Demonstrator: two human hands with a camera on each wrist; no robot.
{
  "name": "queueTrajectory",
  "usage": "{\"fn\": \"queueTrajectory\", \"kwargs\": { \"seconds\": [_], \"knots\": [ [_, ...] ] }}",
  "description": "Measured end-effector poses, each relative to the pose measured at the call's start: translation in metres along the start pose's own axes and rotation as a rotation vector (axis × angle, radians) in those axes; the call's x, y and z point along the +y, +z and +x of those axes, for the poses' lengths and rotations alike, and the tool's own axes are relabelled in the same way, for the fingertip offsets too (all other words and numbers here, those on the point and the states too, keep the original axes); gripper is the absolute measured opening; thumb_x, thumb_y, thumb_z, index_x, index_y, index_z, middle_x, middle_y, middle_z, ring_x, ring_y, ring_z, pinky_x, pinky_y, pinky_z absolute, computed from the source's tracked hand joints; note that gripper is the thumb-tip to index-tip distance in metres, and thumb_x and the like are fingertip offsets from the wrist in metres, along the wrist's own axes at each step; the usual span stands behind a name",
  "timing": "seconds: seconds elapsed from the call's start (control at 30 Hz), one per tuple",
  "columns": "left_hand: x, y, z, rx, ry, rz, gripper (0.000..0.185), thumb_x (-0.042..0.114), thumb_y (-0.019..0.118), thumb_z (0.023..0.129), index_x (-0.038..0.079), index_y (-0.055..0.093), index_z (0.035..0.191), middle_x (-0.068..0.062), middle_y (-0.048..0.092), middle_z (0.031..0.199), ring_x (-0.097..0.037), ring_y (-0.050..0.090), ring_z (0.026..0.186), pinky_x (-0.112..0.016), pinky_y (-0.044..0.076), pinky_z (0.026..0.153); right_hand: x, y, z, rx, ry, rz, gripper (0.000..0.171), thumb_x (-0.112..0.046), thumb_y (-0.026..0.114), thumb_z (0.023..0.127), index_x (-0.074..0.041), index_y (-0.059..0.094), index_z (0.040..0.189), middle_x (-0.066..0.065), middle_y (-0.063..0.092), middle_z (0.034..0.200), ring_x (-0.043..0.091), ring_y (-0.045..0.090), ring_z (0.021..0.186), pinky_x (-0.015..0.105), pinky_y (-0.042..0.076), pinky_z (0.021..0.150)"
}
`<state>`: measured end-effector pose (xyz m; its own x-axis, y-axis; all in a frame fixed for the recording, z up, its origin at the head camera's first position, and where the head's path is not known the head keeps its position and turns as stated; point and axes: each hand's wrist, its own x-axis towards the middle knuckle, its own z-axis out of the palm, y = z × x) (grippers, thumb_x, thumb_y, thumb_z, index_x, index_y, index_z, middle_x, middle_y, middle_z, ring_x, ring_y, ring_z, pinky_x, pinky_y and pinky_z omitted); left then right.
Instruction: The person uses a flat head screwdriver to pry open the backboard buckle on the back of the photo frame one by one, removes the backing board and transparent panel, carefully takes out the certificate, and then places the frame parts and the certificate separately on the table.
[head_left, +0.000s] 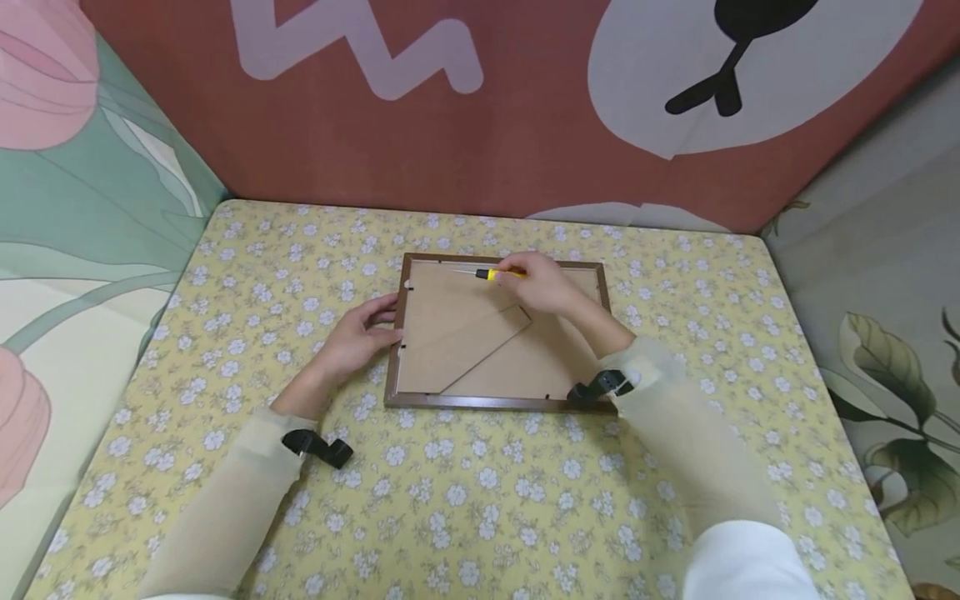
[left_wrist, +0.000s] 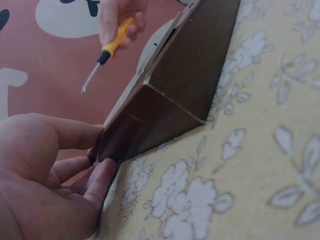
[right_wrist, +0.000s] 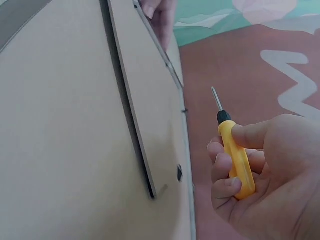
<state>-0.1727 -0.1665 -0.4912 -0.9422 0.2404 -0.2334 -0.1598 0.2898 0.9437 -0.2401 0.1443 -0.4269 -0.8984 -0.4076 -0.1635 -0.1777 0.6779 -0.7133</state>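
Observation:
A brown picture frame (head_left: 498,403) lies face down on the table, its tan backing board (head_left: 450,333) and slanted stand flap (head_left: 487,342) facing up. At the frame's left side, my left hand (head_left: 352,337) grips the edge with thumb and fingers; the left wrist view shows its fingertips (left_wrist: 102,172) against the brown side near a corner. My right hand (head_left: 540,283) holds a screwdriver (right_wrist: 237,160) by its yellow handle, over the upper part of the backing. The metal shaft (right_wrist: 216,99) points left in the head view, held above the board in the left wrist view.
Small dark tabs (head_left: 410,289) sit along the inner edge of the frame. A yellow floral cloth (head_left: 465,500) covers the table. Behind stands a reddish-brown printed backdrop (head_left: 525,150), with patterned hangings at left (head_left: 135,208) and right (head_left: 885,275).

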Motion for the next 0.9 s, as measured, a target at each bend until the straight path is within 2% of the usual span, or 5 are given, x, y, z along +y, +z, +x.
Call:
{"fn": "queueTrajectory", "kwargs": {
  "seconds": [0.27,0.47,0.63,0.9],
  "knots": [
    [0.000,0.001,0.001,-0.004,0.017,0.006,0.068,0.001,0.064,0.098,0.005,0.032,0.158,-0.023,0.052,0.142,-0.035,0.054,0.128,-0.025,0.053,0.100,-0.010,0.023,0.020,-0.010,-0.022,-0.046,0.025,-0.024,0.061,0.104,-0.006,0.073,0.115,0.010,0.067,0.112,0.024,0.056,0.094,0.036,0.048,0.079],
    [0.000,0.002,0.000,-0.001,0.017,0.010,0.067,0.001,0.063,0.098,0.004,0.033,0.158,-0.023,0.052,0.142,-0.036,0.054,0.128,-0.028,0.054,0.101,-0.015,0.037,0.027,-0.022,0.001,-0.058,0.025,-0.026,0.062,0.103,-0.006,0.073,0.114,0.008,0.068,0.103,0.021,0.058,0.089,0.032,0.049,0.077],
    [-0.001,0.002,0.000,-0.005,0.016,0.007,0.066,0.002,0.063,0.099,0.004,0.033,0.158,-0.022,0.052,0.143,-0.035,0.054,0.129,-0.029,0.053,0.102,-0.017,0.043,0.030,-0.013,0.000,-0.067,0.022,-0.023,0.064,0.102,-0.006,0.075,0.110,0.006,0.069,0.095,0.020,0.059,0.083,0.031,0.049,0.074],
    [-0.001,0.001,0.000,-0.004,0.009,0.006,0.067,0.002,0.063,0.098,0.004,0.033,0.158,-0.022,0.052,0.143,-0.035,0.055,0.127,-0.028,0.054,0.101,-0.019,0.048,0.034,-0.011,-0.021,-0.109,0.020,-0.022,0.064,0.102,-0.006,0.075,0.107,0.005,0.070,0.090,0.019,0.059,0.081,0.031,0.049,0.075]
  ]
}}
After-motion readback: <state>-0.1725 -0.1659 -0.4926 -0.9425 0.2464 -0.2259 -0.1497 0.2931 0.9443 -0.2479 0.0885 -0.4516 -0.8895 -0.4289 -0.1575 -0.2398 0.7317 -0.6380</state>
